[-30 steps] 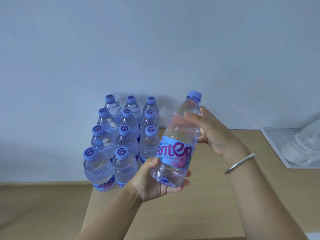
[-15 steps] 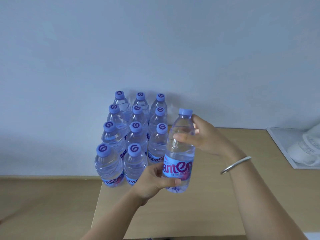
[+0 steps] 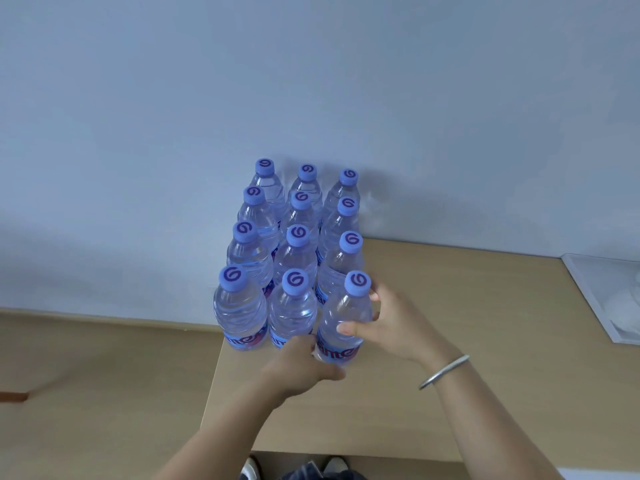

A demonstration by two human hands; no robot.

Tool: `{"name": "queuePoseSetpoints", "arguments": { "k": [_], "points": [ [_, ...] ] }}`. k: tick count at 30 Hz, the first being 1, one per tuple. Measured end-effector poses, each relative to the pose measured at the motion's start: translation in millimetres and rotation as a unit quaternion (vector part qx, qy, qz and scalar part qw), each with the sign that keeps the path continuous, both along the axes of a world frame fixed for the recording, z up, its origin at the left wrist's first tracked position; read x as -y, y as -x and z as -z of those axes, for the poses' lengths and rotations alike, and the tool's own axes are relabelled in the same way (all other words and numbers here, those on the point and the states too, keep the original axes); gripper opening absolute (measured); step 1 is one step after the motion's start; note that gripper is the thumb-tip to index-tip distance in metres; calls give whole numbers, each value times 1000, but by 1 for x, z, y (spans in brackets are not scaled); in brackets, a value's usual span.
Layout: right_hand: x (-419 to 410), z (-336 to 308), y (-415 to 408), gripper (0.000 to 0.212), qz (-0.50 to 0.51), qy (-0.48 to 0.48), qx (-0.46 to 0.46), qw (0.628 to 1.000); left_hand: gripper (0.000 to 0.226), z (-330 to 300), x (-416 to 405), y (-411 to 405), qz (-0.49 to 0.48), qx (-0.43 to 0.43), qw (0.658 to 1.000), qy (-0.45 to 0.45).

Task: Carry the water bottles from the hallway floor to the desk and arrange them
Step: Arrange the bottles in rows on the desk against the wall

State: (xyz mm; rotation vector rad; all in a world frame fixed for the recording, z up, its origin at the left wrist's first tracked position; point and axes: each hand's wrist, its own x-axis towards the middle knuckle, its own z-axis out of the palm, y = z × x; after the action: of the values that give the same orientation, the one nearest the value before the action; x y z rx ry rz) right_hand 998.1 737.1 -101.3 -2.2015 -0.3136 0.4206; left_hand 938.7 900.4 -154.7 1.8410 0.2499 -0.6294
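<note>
Head view, both hands (image 3: 398,323) gripping bottle (image 3: 343,320), desk (image 3: 450,393) corner

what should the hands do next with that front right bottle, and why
Probably let go and draw both hands back. The front-right bottle looks upright on the desk, filling the corner of a three-by-four block beside the other bottles. The left hand holds its base and the right hand its side, so nothing seems left but release.
</note>
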Motion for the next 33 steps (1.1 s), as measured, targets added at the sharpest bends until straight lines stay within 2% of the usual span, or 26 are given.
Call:
{"name": "queuePoseSetpoints", "arguments": {
  "k": [8, 10, 12, 15, 18, 19, 20, 22, 24, 25, 26, 27, 28, 29, 31, 33],
  "points": [
    [-6, 12, -1, 58, 11, -28, 27, 999, 75, 0, -16, 4, 9, -63, 997, 35],
    [-6, 12, 0, 58, 10, -30, 29, 999, 80, 2, -19, 4, 2, -70, 997, 32],
    [-6, 13, 2, 58, 13, -32, 33, 999, 75, 1, -21, 2, 6, -72, 997, 37],
    [-7, 12, 4, 59, 18, -38, 34, 999, 53, -7, -24, 4, 33, -55, 998, 18],
    [-4, 9, 3, 67, -13, -31, 4, 999, 34, -30, -41, 15, 104, 25, 991, -84],
    [-2, 7, 3, 71, -28, -30, -13, 999, 30, -41, -52, 18, 114, 56, 988, -84],
    [0, 6, 1, 76, -35, -32, -32, 998, 24, -54, -64, 20, 96, 85, 990, -53],
    [5, 4, -2, 88, -22, -41, -57, 997, 17, -84, -87, 22, -38, 165, 984, 55],
    [7, 6, -3, 88, 3, -49, -59, 997, 27, -98, -112, 15, -231, 280, 924, 123],
    [5, 7, -3, 85, 8, -58, -62, 996, 26, -99, -121, 8, -305, 312, 888, 142],
    [3, 9, -2, 83, 7, -68, -69, 995, 23, -94, -128, 3, -352, 321, 867, 146],
    [0, 13, 0, 78, 2, -77, -80, 994, 18, -83, -132, -2, -374, 309, 866, 121],
    [-3, 17, 2, 70, -4, -80, -85, 993, 14, -68, -132, -7, -375, 276, 882, 70],
    [-5, 22, 5, 59, -9, -78, -83, 993, 19, -50, -130, -9, -355, 216, 909, 28],
    [-9, 35, 10, 47, -4, -75, -75, 994, 38, -20, -119, -7, -300, 66, 949, 65],
    [-11, 43, 14, 60, 30, -71, -81, 994, 45, -8, -110, -4, -280, -6, 951, 134]
  ]
}}
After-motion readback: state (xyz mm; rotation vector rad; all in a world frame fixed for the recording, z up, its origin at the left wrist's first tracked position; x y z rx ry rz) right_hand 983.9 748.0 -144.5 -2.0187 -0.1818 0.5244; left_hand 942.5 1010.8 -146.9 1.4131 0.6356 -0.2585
